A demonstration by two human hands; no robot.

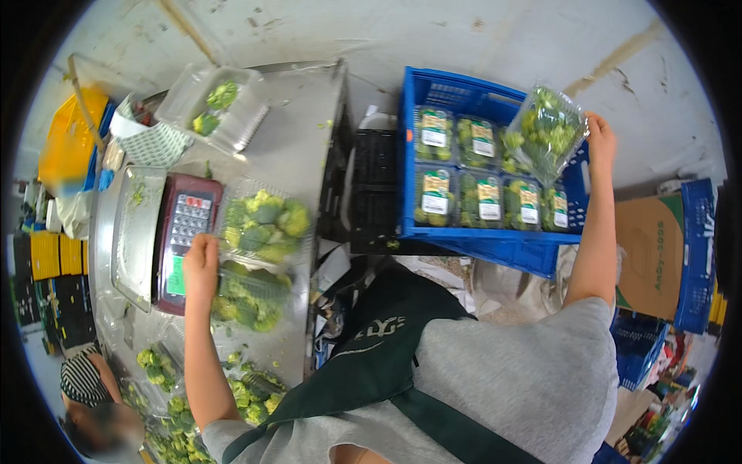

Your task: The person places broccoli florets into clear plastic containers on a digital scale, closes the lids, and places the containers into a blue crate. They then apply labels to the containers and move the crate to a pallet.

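Note:
My right hand (600, 136) grips the edge of a clear plastic clamshell of broccoli florets (548, 132), held tilted over the right end of a blue plastic crate (493, 233). Rows of labelled broccoli packs (488, 200) stand inside that crate. My left hand (202, 264) has its fingers curled at the near edge of a clear clamshell of broccoli (265, 223), beside a dark red digital scale (188, 214). Another broccoli pack (249, 298) lies against the first on the steel table (295, 133). Whether my left fingers pinch the plastic is not clear.
Stacked clear containers (237, 110) hold two florets at the table's far end. A metal tray (136, 232) lies beyond the scale. Loose broccoli (179, 429) covers the lower left. Another person (87, 377) is at the lower left edge. A cardboard box (649, 252) stands at right.

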